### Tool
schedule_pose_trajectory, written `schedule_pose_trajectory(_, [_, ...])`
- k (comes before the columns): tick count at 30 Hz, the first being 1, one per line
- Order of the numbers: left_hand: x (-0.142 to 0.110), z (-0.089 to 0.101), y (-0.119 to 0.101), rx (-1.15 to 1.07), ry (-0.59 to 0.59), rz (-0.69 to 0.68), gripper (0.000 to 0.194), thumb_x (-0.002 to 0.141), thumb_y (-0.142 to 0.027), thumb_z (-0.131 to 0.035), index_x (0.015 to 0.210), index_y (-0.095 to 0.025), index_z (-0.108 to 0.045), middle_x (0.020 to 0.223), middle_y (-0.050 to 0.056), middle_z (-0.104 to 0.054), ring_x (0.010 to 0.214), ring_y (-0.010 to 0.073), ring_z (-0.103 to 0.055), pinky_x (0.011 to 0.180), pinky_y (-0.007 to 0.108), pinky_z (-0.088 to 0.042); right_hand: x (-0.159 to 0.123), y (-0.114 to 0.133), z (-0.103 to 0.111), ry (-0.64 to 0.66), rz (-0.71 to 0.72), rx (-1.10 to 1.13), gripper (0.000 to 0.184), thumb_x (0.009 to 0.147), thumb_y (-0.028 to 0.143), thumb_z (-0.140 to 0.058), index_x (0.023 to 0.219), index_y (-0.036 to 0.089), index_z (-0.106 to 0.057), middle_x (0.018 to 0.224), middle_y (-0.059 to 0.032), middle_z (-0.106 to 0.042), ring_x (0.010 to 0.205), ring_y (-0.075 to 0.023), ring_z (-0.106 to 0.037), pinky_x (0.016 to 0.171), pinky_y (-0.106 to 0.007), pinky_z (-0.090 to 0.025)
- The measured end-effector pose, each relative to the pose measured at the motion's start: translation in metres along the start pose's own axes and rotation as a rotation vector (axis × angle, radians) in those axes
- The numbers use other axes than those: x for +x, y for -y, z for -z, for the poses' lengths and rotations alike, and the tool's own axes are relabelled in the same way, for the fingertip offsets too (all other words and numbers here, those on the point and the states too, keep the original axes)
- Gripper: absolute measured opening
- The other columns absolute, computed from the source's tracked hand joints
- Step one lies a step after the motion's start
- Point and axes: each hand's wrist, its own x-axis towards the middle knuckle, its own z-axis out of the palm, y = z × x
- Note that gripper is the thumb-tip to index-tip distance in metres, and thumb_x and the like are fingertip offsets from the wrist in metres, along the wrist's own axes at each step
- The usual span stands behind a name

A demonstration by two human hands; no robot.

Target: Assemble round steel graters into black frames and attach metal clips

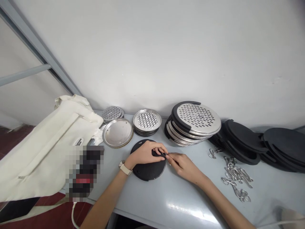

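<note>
A round black disc [148, 170] lies flat on the grey table [166, 200] in front of me. My left hand [145, 153] rests on the disc, fingers curled and pinching at its right edge; a watch sits on that wrist. My right hand [181, 163] meets it from the right, fingers pinched on a small metal clip [166, 156] at the disc's rim. The clip is mostly hidden by my fingertips.
Stacks of perforated steel discs [147, 121] [195, 122] and a plain steel plate stack [117, 133] stand along the wall. Black discs [240, 140] pile at the right. Loose wire clips [235, 178] lie at the right. A white cloth bag [45, 152] sits left.
</note>
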Motion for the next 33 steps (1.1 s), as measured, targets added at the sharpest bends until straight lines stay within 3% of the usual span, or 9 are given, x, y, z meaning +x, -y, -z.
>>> schedule_pose_trajectory(33, [-0.0006, -0.0011, -0.002, 0.021, -0.006, 0.003, 0.024, 0.073, -0.013, -0.062, 0.097, -0.019, -0.065, 0.09, 0.0, -0.067, 0.075, 0.01, -0.058, 0.073, 0.02, -0.048, -0.0001, 0.0019, 0.0024, -0.009, 0.018, -0.006, 0.042, 0.099, 0.037, -0.026, 0.07, 0.02, -0.051, 0.067, -0.0011, -0.057, 0.058, -0.0143, -0.048, 0.058, -0.025, -0.036])
